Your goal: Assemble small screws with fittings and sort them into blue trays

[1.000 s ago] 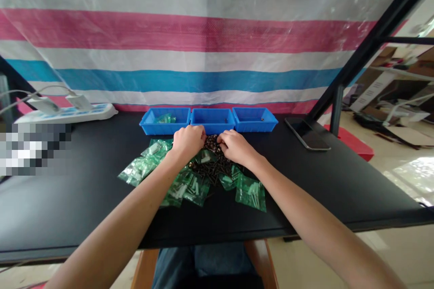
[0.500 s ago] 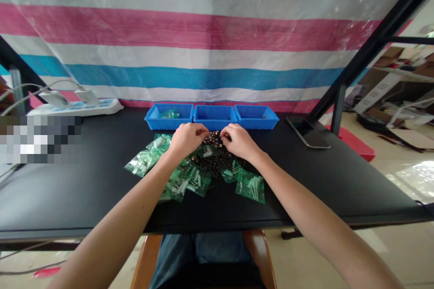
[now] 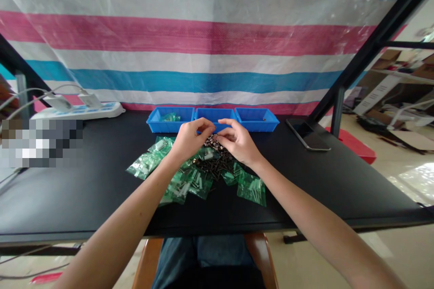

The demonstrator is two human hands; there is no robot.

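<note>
Green bags [image 3: 252,188] are lying nearest, see-through, showing white rods and pieces. Dark screws [image 3: 219,167] are sitting in a loose heap between them, on the near side of the hands; shinier metal pieces [image 3: 211,143] are topping its far end, under the fingertips. Left hand [image 3: 191,137] is hovering curled, right hand [image 3: 241,145] with index off thumb, fingertips near each other; can't tell if either is gripping a piece. Blue bins [image 3: 259,127] are standing behind. Bag markings are blurring out.
</note>
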